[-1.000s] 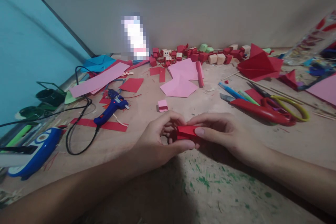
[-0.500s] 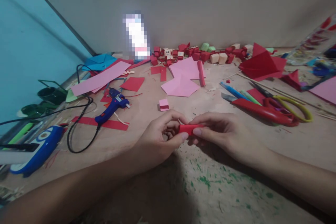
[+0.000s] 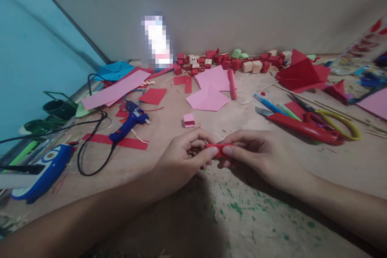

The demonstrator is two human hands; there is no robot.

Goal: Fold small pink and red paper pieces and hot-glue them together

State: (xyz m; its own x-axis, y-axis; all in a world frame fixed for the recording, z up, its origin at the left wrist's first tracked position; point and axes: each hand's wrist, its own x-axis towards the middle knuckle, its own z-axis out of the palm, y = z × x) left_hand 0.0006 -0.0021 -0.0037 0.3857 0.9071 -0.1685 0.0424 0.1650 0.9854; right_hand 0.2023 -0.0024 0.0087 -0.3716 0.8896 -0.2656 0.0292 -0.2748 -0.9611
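Note:
Between both hands is a small piece of folded red paper (image 3: 220,150), held low over the table. My left hand (image 3: 189,155) pinches its left end, thumb on the near face and fingers curled behind. My right hand (image 3: 256,155) grips the other end the same way, so the two thumb tips almost meet. Much of the paper is covered by the fingers. Just beyond my left hand sits a little pink and red paper box (image 3: 189,119). Farther back lie pink paper sheets (image 3: 208,98) and a narrow rolled red paper strip (image 3: 231,84).
A blue glue gun (image 3: 128,123) with its black cable lies left, by a red strip (image 3: 133,143). On the right are a red-handled cutter (image 3: 302,128) and yellow-handled scissors (image 3: 338,123). Small paper cubes (image 3: 238,64) line the wall near a glowing, blurred screen (image 3: 157,40).
The red paper has been turned or pressed between the thumbs, and less of its face shows now. My left thumb has slid slightly right and up. Other things look unmoved.

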